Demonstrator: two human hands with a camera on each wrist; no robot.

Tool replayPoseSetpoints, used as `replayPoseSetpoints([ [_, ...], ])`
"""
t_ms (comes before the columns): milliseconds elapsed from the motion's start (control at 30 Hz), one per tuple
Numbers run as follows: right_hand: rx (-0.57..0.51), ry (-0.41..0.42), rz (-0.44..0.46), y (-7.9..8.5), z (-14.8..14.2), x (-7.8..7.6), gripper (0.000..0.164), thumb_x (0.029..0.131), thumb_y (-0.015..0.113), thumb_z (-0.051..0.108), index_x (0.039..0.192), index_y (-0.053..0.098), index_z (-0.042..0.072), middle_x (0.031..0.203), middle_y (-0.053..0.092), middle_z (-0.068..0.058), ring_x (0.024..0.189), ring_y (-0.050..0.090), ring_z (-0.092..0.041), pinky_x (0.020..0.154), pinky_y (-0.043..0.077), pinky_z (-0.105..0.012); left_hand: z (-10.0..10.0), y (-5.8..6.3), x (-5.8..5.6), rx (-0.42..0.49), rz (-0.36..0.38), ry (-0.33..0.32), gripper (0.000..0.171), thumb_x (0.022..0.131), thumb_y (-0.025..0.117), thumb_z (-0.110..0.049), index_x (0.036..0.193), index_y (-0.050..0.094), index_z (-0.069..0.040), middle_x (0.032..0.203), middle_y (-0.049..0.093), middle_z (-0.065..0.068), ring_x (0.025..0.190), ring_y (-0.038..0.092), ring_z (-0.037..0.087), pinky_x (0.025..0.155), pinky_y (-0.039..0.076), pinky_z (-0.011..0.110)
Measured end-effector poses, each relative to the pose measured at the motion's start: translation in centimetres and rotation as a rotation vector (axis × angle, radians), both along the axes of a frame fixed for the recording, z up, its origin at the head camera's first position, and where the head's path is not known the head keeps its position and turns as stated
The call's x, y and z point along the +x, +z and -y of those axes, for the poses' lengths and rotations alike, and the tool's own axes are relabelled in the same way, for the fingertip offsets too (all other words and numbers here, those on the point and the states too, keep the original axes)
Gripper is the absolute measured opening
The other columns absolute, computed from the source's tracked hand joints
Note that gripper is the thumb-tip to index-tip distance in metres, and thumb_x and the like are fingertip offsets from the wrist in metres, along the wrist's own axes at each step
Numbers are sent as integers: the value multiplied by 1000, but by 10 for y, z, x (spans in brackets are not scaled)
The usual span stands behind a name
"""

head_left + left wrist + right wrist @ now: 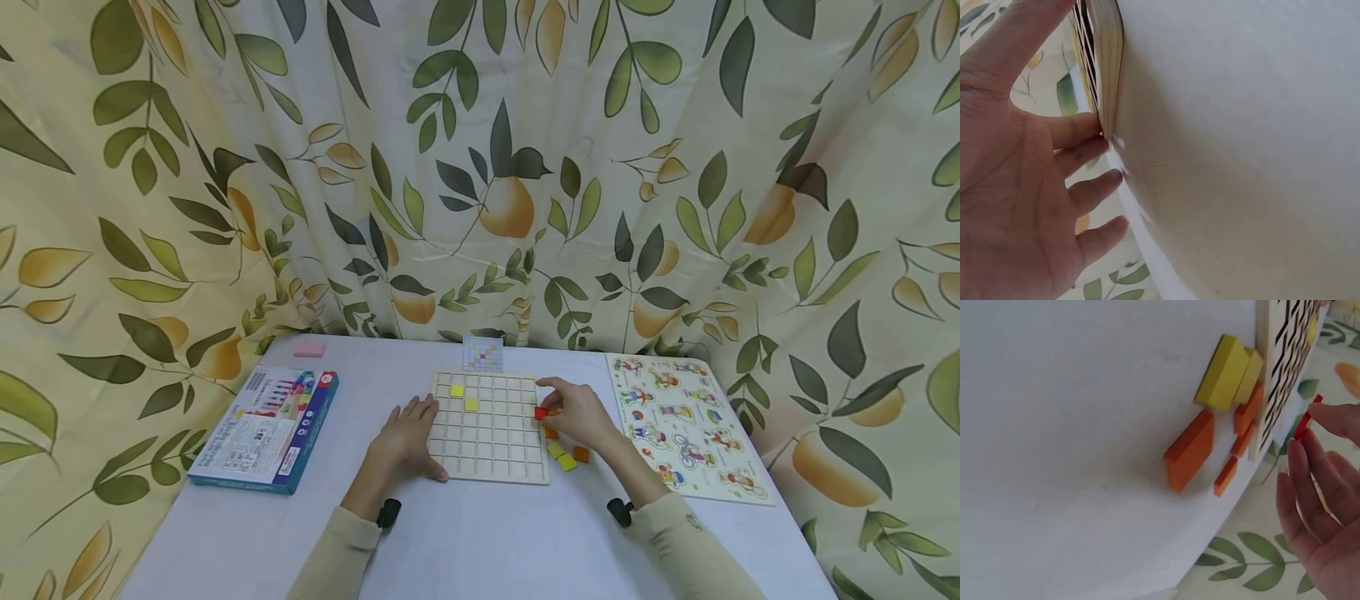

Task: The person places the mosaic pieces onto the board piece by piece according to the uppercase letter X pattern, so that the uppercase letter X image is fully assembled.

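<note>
A pale wooden grid board (pixel 487 450) lies on the table, with one yellow tile (pixel 457 390) and another yellow tile (pixel 471 405) in its upper left squares. My left hand (pixel 407 433) rests at the board's left edge, fingers spread; in the left wrist view, fingertips touch the board's side (pixel 1110 69). Between thumb and fingers, my right hand (pixel 581 412) pinches a red tile (pixel 541 412) at the board's right edge. The right wrist view shows this red tile (pixel 1307 419) held above the table. Below that hand lie yellow tiles (pixel 1222 375) and several orange tiles (pixel 1191 450), beside the board.
A blue-edged box (pixel 262 429) lies at the left, with a pink block (pixel 309 348) behind it. A small pattern card (pixel 482 353) touches or nearly touches the board's far edge. An illustrated sheet (pixel 682 417) covers the table's right side. A patterned curtain (pixel 480 275) hangs behind.
</note>
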State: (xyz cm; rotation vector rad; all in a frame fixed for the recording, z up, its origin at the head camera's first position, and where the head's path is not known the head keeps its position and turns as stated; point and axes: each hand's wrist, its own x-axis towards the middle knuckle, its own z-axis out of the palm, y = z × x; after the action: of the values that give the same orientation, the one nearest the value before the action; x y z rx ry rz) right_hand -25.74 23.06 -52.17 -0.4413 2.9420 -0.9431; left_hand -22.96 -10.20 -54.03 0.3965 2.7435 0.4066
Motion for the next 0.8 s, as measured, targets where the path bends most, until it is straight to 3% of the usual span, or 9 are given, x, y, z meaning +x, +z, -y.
replayPoseSetpoints([
  [267,-52,46,1,1,21,1,65,78,89,6,138,65,7,95,77,0,84,70,-14,81,59,-38,-3,2,3,0,-10,13,138,59,99,-55,165,27,-4,173,21,12,160,15,35,129,13,55],
  [500,-84,32,30,-4,41,1,63,78,91,7,136,67,9,92,76,3,81,68,-9,80,59,-38,-1,-8,-2,2,3,18,139,58,100,-56,165,26,-6,173,20,10,161,12,34,129,7,56],
  [633,-84,54,20,-4,51,0,61,79,90,6,136,67,8,91,76,1,80,69,-10,81,60,-39,-2,1,2,12,11,15,135,61,99,-52,164,27,-3,173,21,13,160,12,35,129,7,56],
  [800,-77,72,19,-4,61,-2,59,80,89,6,135,68,9,91,75,2,81,68,-8,80,59,-36,-3,3,2,12,2,7,135,62,99,-53,164,27,-2,173,21,13,160,13,36,129,8,58],
])
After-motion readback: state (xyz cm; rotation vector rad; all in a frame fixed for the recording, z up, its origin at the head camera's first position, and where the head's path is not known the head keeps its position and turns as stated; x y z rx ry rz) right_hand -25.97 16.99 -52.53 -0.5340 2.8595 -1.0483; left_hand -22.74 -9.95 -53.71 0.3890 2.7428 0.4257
